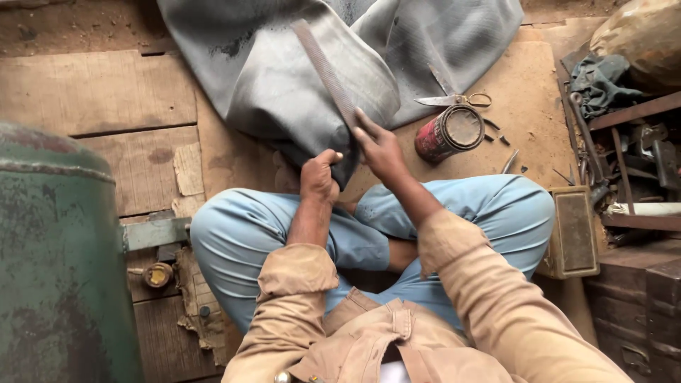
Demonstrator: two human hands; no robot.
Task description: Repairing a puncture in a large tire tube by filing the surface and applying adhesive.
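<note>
Right hand (379, 145) grips the lower end of a long flat rasp (328, 71), fingers closed round it, the blade slanting up and away across the grey rubber tube (298, 78). Left hand (318, 177) is clenched on the folded edge of that tube, pinning it taut just above the crossed legs. Looks like the roughing step, the rasp laid on the rubber; the next stroke calls for a firm hold by the left and even pressure along the fold. Just right of the hands stands a red tin (448, 132), scissors (454, 100) beyond it, all on the wooden floor (99, 92).
</note>
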